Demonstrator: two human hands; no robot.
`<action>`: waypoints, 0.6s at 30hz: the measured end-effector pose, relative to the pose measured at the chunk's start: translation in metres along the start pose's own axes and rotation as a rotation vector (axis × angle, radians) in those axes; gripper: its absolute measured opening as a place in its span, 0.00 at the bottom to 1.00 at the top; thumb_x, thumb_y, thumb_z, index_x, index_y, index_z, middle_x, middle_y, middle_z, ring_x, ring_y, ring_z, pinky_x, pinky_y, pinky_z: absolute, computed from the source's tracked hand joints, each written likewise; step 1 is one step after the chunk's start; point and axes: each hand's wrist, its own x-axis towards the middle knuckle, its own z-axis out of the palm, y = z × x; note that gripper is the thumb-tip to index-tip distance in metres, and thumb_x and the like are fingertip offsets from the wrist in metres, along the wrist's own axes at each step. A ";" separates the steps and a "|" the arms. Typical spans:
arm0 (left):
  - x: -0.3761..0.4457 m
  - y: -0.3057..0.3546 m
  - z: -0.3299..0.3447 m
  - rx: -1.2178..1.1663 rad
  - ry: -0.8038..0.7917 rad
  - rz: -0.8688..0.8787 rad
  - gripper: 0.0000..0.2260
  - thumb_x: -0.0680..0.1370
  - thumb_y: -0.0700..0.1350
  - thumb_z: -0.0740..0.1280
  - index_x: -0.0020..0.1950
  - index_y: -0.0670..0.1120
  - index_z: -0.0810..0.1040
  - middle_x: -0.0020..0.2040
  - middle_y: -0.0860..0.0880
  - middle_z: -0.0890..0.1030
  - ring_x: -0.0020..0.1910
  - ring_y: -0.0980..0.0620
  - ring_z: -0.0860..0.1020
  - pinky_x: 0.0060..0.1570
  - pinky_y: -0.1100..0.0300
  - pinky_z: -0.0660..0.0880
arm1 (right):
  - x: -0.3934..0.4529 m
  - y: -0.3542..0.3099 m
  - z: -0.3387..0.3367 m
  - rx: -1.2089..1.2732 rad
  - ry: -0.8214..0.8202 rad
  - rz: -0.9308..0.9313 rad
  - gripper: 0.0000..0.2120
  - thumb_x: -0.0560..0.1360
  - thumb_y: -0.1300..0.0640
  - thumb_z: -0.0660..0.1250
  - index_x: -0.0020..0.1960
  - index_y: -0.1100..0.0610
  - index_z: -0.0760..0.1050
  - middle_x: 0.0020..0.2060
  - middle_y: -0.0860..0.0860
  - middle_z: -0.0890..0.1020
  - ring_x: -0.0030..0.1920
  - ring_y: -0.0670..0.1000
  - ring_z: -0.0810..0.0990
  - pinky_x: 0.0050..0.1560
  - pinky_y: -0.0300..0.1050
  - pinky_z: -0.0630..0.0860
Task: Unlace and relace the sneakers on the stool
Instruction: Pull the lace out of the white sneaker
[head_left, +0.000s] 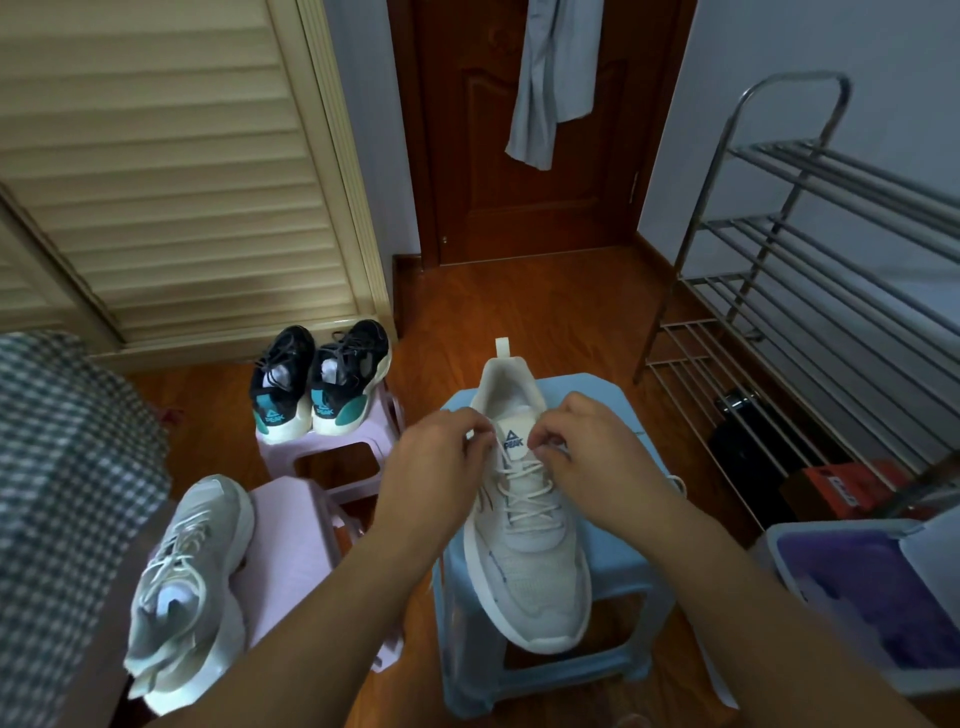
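- White sneaker (524, 530) lay on the blue stool (613, 566), toe toward the camera.
- Left hand (436, 467) and right hand (587, 452) each pinched a lace (527, 493) end beside the tongue.

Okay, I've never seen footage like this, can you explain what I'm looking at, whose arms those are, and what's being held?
There is no machine here. The single picture comes from a camera worn on a person's head, looking down at their own bare arms. The left hand and right hand each pinch the lace near the top of a white sneaker, which sits on a blue stool. Its partner, another white sneaker, lies on a pink stool to the left. A black pair stands on a second pink stool behind. A metal shoe rack stands on the right.
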 end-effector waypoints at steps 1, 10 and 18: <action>-0.001 0.004 0.003 -0.037 0.006 0.003 0.00 0.80 0.47 0.69 0.49 0.52 0.80 0.36 0.56 0.77 0.36 0.53 0.77 0.36 0.57 0.70 | 0.000 -0.001 0.001 -0.014 0.012 -0.006 0.05 0.79 0.56 0.68 0.53 0.51 0.81 0.46 0.45 0.71 0.52 0.47 0.72 0.53 0.44 0.72; -0.007 0.002 0.018 0.056 -0.029 0.162 0.08 0.77 0.43 0.68 0.56 0.51 0.80 0.51 0.50 0.70 0.50 0.50 0.72 0.44 0.57 0.74 | -0.002 -0.004 0.010 -0.116 0.002 -0.035 0.08 0.79 0.50 0.68 0.53 0.53 0.79 0.47 0.45 0.67 0.46 0.45 0.68 0.47 0.39 0.66; -0.002 -0.014 -0.011 0.284 -0.244 0.233 0.10 0.80 0.58 0.60 0.59 0.57 0.72 0.51 0.54 0.71 0.48 0.52 0.73 0.42 0.56 0.76 | 0.001 0.007 -0.002 -0.246 -0.039 0.062 0.09 0.81 0.55 0.60 0.47 0.53 0.78 0.43 0.47 0.69 0.44 0.49 0.72 0.38 0.41 0.67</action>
